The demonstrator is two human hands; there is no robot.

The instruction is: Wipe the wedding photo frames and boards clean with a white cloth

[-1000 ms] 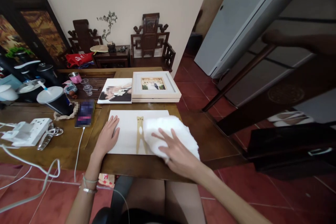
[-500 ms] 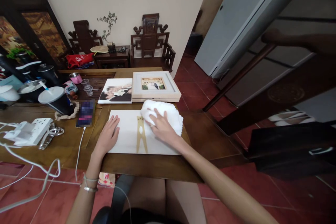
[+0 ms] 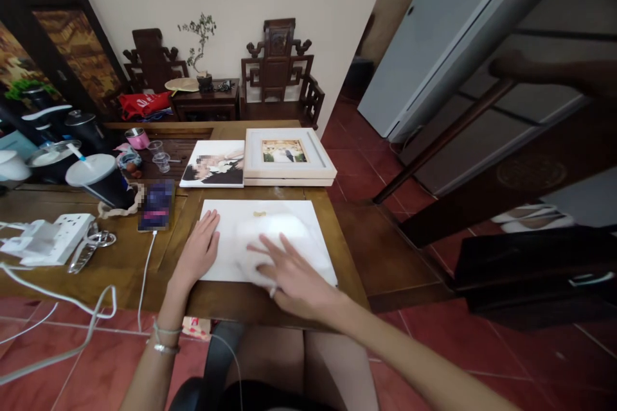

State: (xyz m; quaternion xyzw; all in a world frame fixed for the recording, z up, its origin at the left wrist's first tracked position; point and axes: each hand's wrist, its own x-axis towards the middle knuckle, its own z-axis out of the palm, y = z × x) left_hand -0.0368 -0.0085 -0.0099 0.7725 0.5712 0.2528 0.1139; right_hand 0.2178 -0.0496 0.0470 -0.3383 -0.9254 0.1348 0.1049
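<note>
A white flat panel (image 3: 308, 231) lies face-down on the wooden table (image 3: 120, 270) right in front of me, with a gold stand strip mostly hidden. My left hand (image 3: 196, 252) rests flat and open on the panel's left edge. My right hand (image 3: 289, 273) presses a white cloth (image 3: 270, 237) onto the panel's near middle, fingers spread over it. The cloth is blurred by motion.
Behind the panel lie a framed photo (image 3: 285, 154) and an unframed photo print (image 3: 214, 164). To the left are a phone (image 3: 157, 205) on a cable, a lidded cup (image 3: 99, 180), a white power strip (image 3: 53, 237) and small plastic cups. Carved chairs stand by the far wall.
My right hand swept the cloth from the panel's far right corner down and left to its near middle. My left hand stayed put. The camera tilted slightly.
</note>
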